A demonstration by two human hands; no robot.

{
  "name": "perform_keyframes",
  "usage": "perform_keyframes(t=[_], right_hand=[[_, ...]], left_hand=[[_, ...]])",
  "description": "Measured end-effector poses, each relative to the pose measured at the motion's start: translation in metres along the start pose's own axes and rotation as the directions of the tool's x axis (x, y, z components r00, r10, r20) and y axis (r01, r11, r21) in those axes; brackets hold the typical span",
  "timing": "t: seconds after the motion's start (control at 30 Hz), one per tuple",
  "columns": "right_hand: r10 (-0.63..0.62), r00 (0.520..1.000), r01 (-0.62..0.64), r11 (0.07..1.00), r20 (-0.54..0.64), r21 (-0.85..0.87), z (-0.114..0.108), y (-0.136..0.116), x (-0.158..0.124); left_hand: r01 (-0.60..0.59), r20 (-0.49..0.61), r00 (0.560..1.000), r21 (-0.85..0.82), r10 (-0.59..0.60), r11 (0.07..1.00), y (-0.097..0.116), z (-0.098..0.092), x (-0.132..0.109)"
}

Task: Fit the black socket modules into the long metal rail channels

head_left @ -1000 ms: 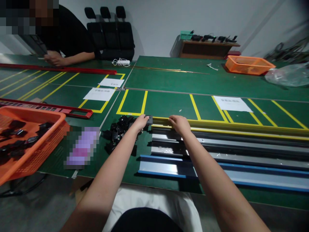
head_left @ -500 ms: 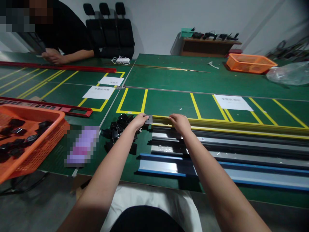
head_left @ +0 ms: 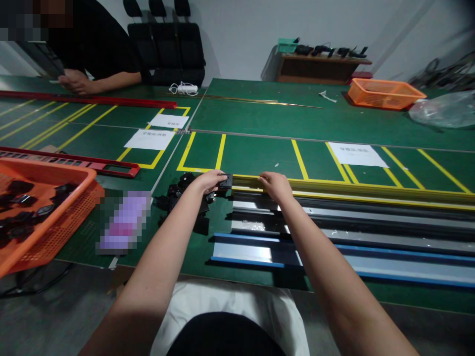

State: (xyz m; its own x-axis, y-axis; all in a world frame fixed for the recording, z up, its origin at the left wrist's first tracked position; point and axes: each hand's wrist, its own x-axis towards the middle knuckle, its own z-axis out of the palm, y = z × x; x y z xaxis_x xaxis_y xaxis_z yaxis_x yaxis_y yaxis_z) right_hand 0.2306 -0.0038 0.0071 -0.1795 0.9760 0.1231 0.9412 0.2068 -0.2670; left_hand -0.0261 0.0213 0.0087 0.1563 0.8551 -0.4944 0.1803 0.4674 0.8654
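The left hand (head_left: 210, 182) is clamping its grip on a black block (head_left: 225, 181), thumb on top, and the block is sitting right at the near end of the yellow rail (head_left: 356, 192); whether it is touching or entering the rail, I can't tell. That hold is probably keeping the block lined up with the profile. The right hand (head_left: 276, 185) is resting at the rail a little further along, its fingertips drawn close together, likely steadying it, though whether they're actually pinching the rail I can't tell. The black pile (head_left: 176, 193) is lying just left of the rail's end, presumably for short reaches, and the left forearm is partly hiding it. The right forearm is crossing above the silver rails (head_left: 345, 220) and the blue rail (head_left: 245, 249), which are lying side by side on the tabletop (head_left: 256, 158), between the person and the yellow one. Over on the left, an orange basket (head_left: 70, 232) is holding more black parts, with a blurred purple thing (head_left: 126, 217) lying beside it. Across the way, a co-worker's hands (head_left: 77, 81) are hovering near a red rail (head_left: 122, 100), well apart from all this.
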Motion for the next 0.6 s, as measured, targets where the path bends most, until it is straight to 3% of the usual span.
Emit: perform_keyframes(t=[0.27, 0.6], right_hand=[[0.004, 1.000, -0.004, 1.000, 0.008, 0.004, -0.002, -0.001, -0.001], [-0.008, 1.000, 0.008, 1.000, -0.004, -0.007, 0.001, 0.001, -0.001]], left_hand=[[-0.035, -0.079, 0.996, -0.086, 0.028, 0.996, 0.005, 0.013, -0.012], [-0.025, -0.023, 0.999, -0.050, 0.024, 0.998, 0.006, 0.008, -0.015]])
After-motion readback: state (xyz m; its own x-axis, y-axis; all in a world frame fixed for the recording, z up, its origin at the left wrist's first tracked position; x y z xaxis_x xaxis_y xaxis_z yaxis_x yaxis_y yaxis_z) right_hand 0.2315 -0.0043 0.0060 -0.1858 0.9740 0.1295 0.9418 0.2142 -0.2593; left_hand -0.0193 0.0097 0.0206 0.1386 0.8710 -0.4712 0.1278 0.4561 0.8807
